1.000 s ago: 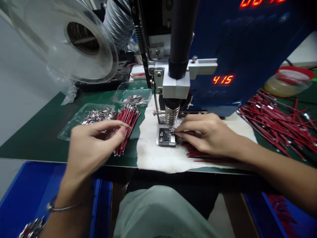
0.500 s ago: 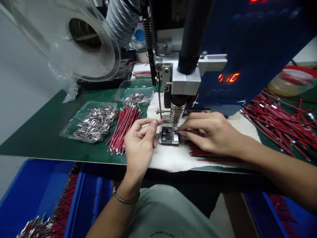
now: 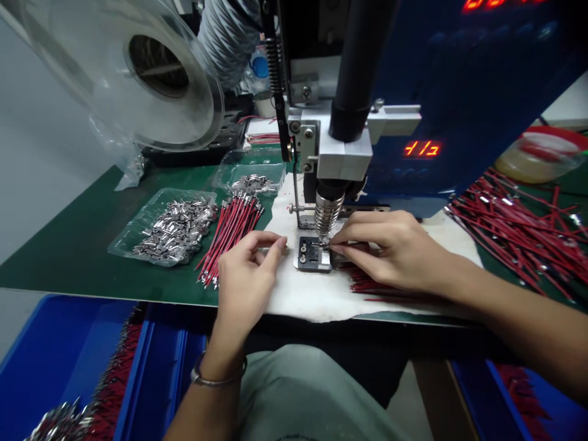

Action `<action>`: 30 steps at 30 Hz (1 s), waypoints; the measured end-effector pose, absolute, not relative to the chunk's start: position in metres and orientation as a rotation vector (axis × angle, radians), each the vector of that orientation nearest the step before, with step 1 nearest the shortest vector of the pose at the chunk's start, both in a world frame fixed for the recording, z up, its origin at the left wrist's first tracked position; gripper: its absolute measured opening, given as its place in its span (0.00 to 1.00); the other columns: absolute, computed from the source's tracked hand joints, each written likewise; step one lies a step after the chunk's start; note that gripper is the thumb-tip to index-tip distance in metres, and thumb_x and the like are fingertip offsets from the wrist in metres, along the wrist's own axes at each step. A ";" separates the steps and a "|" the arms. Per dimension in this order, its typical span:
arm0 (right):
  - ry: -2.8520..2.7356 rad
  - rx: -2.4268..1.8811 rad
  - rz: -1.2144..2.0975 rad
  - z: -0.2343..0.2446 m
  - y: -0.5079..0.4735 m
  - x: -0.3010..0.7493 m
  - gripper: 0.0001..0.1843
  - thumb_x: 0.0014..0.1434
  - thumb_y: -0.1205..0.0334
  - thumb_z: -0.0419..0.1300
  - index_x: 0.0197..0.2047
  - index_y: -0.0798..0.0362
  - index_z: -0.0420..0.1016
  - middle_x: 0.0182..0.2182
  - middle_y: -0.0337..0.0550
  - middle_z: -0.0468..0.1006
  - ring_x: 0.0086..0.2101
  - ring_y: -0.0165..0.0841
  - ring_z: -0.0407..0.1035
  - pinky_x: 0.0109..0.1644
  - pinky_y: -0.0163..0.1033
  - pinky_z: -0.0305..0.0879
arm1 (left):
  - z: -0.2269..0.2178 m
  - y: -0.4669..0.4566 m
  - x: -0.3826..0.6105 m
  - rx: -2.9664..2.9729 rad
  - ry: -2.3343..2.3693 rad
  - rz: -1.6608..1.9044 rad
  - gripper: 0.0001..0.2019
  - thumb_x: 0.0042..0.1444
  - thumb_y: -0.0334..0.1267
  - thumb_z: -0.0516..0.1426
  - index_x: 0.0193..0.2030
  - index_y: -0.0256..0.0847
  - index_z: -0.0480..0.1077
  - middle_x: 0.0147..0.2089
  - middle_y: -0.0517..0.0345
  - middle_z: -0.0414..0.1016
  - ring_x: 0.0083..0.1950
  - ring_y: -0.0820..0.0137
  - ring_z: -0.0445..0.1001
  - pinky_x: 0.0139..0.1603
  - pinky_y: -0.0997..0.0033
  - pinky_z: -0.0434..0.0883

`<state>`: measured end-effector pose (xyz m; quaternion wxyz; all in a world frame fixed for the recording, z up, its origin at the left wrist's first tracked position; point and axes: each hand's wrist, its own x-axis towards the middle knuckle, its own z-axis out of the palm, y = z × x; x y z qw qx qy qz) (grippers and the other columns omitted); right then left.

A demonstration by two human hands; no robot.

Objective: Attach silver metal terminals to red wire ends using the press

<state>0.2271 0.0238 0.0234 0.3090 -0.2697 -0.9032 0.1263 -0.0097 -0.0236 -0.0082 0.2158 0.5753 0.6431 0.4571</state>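
Observation:
My right hand (image 3: 390, 251) pinches what looks like a thin red wire, its end at the small black fixture (image 3: 312, 264). Most of that wire is hidden by the fingers. Right above the fixture is the spring-wrapped tip of a soldering machine (image 3: 329, 214). My left hand (image 3: 248, 275) is held just left of the fixture, thumb and forefinger pressed together; whatever is between them is too small to make out. Under my right hand, more red wires (image 3: 367, 282) lie on a white cloth (image 3: 298, 300). A bundle of red wires with metal ends (image 3: 234, 226) lies beside my left hand.
Left on the green table (image 3: 68, 245) stands a clear tray (image 3: 120, 248) of small metal parts, with a second clear tray (image 3: 223, 177) behind. A loose heap of red wires (image 3: 519, 226) lies at right. Blue bins (image 3: 87, 324) stand below the table edge.
My left hand has drawn back left and slightly down, away from the fixture. My right hand stays at the fixture. The red digits on the machine have changed.

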 end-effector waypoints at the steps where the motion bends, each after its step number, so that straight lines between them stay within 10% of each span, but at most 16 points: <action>1: -2.388 -0.713 0.338 0.023 0.024 0.227 0.09 0.67 0.70 0.61 0.41 0.54 0.84 0.37 0.45 0.85 0.32 0.32 0.77 0.35 0.38 0.69 | -0.009 -0.023 -0.013 1.645 1.812 1.212 0.07 0.59 0.44 0.66 0.35 0.45 0.81 0.28 0.59 0.80 0.24 0.70 0.72 0.24 0.69 0.63; 7: -2.403 -0.720 0.335 0.024 0.023 0.227 0.09 0.67 0.71 0.60 0.42 0.55 0.84 0.37 0.46 0.85 0.33 0.33 0.77 0.37 0.38 0.69 | -0.009 -0.021 -0.016 1.827 1.850 1.122 0.04 0.57 0.35 0.65 0.31 0.45 0.81 0.39 0.59 0.83 0.34 0.68 0.75 0.37 0.65 0.67; 17: -2.387 -0.693 0.350 0.023 0.024 0.225 0.09 0.67 0.73 0.60 0.43 0.55 0.82 0.38 0.46 0.84 0.36 0.35 0.78 0.41 0.39 0.72 | -0.003 -0.032 0.012 1.428 1.543 1.377 0.07 0.61 0.44 0.63 0.36 0.45 0.78 0.31 0.58 0.78 0.24 0.71 0.70 0.24 0.70 0.63; 30: -2.354 -0.661 0.310 0.023 0.024 0.224 0.08 0.68 0.71 0.62 0.43 0.54 0.83 0.37 0.45 0.84 0.36 0.34 0.79 0.39 0.38 0.73 | -0.008 -0.034 0.013 1.505 1.422 1.391 0.07 0.62 0.39 0.65 0.38 0.39 0.83 0.36 0.56 0.81 0.35 0.73 0.74 0.33 0.75 0.68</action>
